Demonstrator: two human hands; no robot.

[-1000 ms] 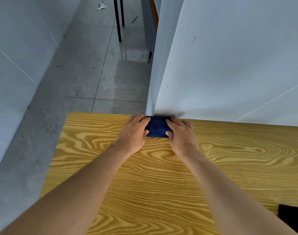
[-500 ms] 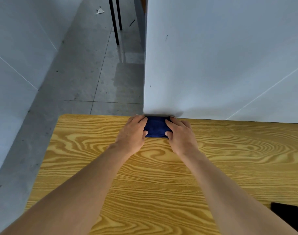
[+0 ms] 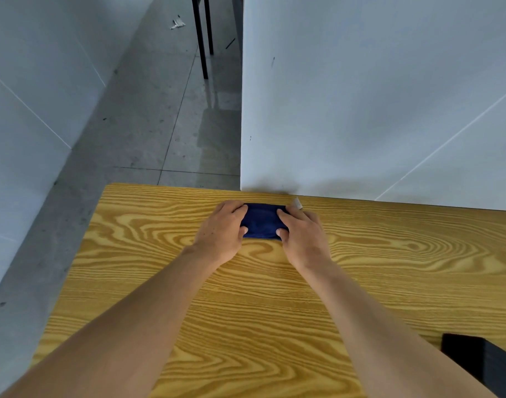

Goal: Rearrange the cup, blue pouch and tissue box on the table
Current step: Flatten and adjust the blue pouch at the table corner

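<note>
At the near right corner of the wooden table (image 3: pixel 274 311), a dark object (image 3: pixel 476 360) lay partly out of frame, too cropped to identify. Two bare forearms reached over a broad, bare stretch of grained wood toward the far edge.

There, the left hand (image 3: pixel 221 235) and right hand (image 3: pixel 302 237) gripped the blue pouch (image 3: pixel 261 221) between them, one at each end, fingers curled over its far side and thumbs pressed against its near side. Half a second earlier the pouch had sat tight against the foot of the white partition (image 3: pixel 361 110); now a strip of wood showed between the two, suggesting the person had begun drawing it toward the near side. A small pale tab (image 3: pixel 297 203), possibly a tag, had also come into sight beside the right hand's fingers.

That shift likely marked the start of the pouch's relocation. Neither the cup nor the tissue box was in view.

Room to move lay mostly on the near side and to the right. The table's left edge dropped to the grey tiled floor (image 3: pixel 159 124) not far from the left hand, and the partition blocked any travel farther away.
</note>
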